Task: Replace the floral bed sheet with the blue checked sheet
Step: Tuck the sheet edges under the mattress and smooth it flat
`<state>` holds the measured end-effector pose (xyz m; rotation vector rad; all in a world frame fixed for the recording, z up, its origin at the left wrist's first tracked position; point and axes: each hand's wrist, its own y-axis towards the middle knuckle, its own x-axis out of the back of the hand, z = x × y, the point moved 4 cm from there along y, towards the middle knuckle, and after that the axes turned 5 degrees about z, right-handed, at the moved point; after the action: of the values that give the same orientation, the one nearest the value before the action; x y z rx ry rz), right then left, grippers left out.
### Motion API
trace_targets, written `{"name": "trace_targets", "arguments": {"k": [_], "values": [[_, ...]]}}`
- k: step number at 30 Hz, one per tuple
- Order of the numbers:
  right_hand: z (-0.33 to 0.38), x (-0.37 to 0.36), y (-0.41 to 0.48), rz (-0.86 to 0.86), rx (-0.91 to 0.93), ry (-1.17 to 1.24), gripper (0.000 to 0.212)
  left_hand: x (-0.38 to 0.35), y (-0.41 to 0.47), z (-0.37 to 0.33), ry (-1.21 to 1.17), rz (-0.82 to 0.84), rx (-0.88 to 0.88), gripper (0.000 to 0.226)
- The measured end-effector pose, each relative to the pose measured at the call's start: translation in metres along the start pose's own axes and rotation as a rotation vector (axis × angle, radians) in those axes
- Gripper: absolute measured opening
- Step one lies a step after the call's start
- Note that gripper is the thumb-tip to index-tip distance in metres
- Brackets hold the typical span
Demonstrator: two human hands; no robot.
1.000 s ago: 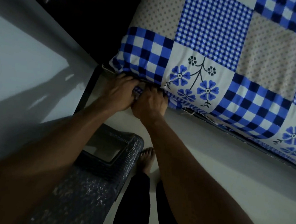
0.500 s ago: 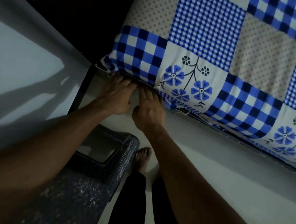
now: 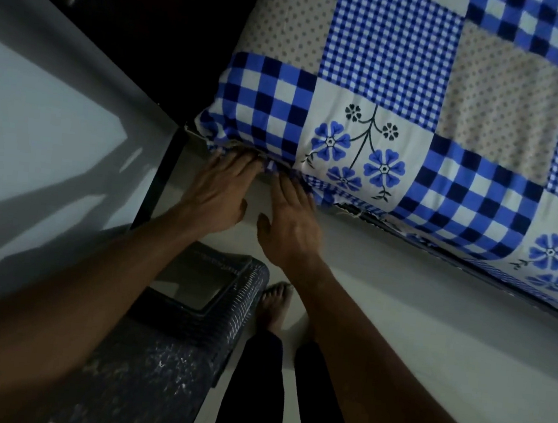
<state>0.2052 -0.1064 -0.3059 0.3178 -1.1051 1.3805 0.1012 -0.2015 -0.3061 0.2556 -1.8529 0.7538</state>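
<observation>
At the mattress corner, a person's left hand (image 3: 219,193) and right hand (image 3: 292,221) push the loose hem of the blue checked sheet (image 3: 387,85), which covers the bed, under the edge. The fingers lie straight and close together, thumbs apart, pinching nothing. The tuck likely goes best with flat palms sliding fabric deep, working outward from the corner. Room is tight: a wall (image 3: 39,117) stands left, a dark woven basket (image 3: 191,309) sits beside the bare foot (image 3: 275,300), and open floor (image 3: 430,330) lies rightward.
</observation>
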Motion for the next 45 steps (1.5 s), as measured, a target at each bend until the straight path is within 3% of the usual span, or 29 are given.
{"name": "trace_targets", "arguments": {"k": [7, 11, 14, 16, 18, 22, 24, 26, 28, 31, 36, 39, 42, 45], "values": [[0.001, 0.017, 0.040, 0.106, -0.153, -0.063, 0.057, 0.020, 0.022, -0.006, 0.003, 0.084, 0.069, 0.055], [-0.005, 0.007, 0.035, 0.147, -0.019, -0.051, 0.078, 0.013, -0.002, -0.030, -0.005, -0.069, 0.052, 0.063], [-0.016, 0.014, 0.036, 0.119, 0.035, 0.057, 0.075, 0.007, 0.002, -0.036, -0.003, -0.035, 0.058, 0.074], [-0.021, 0.020, 0.026, 0.077, 0.076, 0.136, 0.066, 0.009, 0.013, -0.032, 0.030, 0.024, 0.090, 0.062], [-0.030, 0.025, 0.005, -0.006, 0.093, 0.111, 0.064, 0.013, 0.024, -0.035, 0.050, 0.053, 0.129, 0.051], [-0.054, 0.024, -0.027, -0.062, -0.043, -0.025, 0.070, 0.008, 0.027, -0.045, 0.060, 0.144, 0.228, 0.057], [-0.055, 0.028, -0.020, -0.047, -0.083, -0.095, 0.067, 0.010, 0.023, -0.044, 0.020, 0.081, 0.225, 0.054], [-0.051, 0.039, -0.004, -0.049, -0.158, -0.097, 0.053, 0.015, 0.016, -0.048, -0.045, -0.097, 0.171, 0.050], [-0.046, 0.045, 0.006, 0.009, -0.225, -0.081, 0.044, 0.011, 0.007, -0.063, -0.093, -0.164, 0.061, 0.052], [-0.052, 0.042, 0.002, 0.108, -0.156, 0.025, 0.053, -0.004, 0.003, -0.087, -0.084, -0.108, -0.065, 0.059], [-0.082, 0.049, -0.032, 0.027, -0.057, 0.178, 0.057, -0.008, 0.020, -0.086, 0.008, 0.006, 0.026, 0.078], [-0.107, 0.049, -0.056, -0.007, -0.113, 0.034, 0.062, -0.013, 0.023, -0.091, 0.042, 0.079, 0.086, 0.085], [-0.112, 0.048, -0.043, -0.001, -0.165, -0.110, 0.066, -0.008, 0.027, -0.097, 0.003, 0.069, 0.148, 0.066], [-0.103, 0.044, -0.033, 0.038, -0.246, -0.109, 0.071, 0.001, 0.024, -0.116, -0.079, -0.068, 0.108, 0.049]]}}
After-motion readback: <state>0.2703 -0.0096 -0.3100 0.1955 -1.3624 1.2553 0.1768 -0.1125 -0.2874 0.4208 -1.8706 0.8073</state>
